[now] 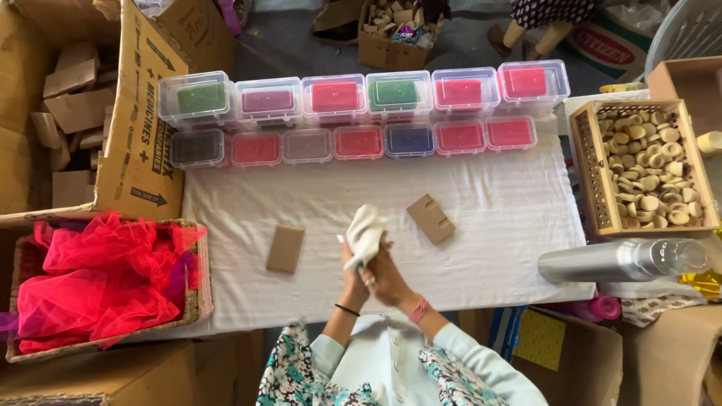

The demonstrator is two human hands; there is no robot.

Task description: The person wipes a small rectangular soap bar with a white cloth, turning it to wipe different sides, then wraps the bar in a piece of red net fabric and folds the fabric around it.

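Currently, the left hand [353, 272] and right hand [387, 274] jointly clasp a white cloth [365, 233] above the table [489, 248]. A loosened grip could drop it onto the cardboard pieces [430, 219].

Your left hand [353, 272] and right hand [387, 274] press together above the bench's near edge, fingers closed in one shared grip, wrists almost touching, both forearms angling up from your body.

The hands hold a soft matt white cloth [365, 234]. Beside it lie two matt cardboard pieces [431, 219] on a white woven tablecloth [496, 225]. Beyond the cloth stand glossy clear plastic boxes [335, 99]; right, a glossy metal bottle [594, 262] and wooden tray [590, 173].
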